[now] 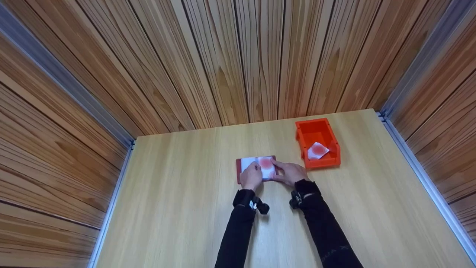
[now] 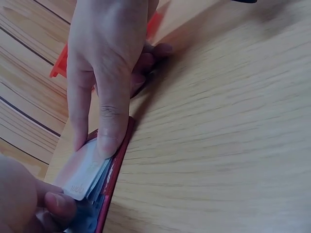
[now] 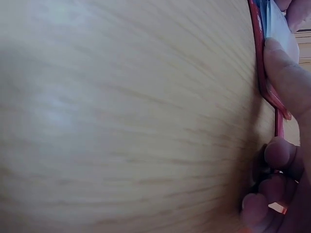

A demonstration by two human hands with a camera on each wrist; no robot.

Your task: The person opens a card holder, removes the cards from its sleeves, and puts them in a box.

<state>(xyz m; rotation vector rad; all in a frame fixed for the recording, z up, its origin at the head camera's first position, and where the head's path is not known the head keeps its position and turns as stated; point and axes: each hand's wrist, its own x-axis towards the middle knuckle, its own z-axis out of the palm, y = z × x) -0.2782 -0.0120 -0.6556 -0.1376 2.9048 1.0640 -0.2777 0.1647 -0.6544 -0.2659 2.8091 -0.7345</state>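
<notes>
A small card holder (image 1: 238, 172) with a dark red cover lies opened flat on the table, its sleeves pale or clear. On its right half is a white card (image 1: 265, 163) with a blurry pink-red circle. My right hand (image 1: 292, 173) grips this card at its right side, thumb and a finger on opposite edges. My left hand (image 1: 251, 176) is over the middle of the holder, fingers curled, pinching at the card's left edge or the sleeve there. In the left wrist view, several layers show beneath the card (image 2: 80, 182), and my left fingertips (image 2: 60, 204) touch its near corner.
To the right and farther back stands an orange-red open bin (image 1: 314, 129) with a similar card (image 1: 318, 149) lying tilted inside. The light wooden table (image 1: 178, 208) is bounded by wood-panelled walls (image 1: 230, 67) at the back and sides.
</notes>
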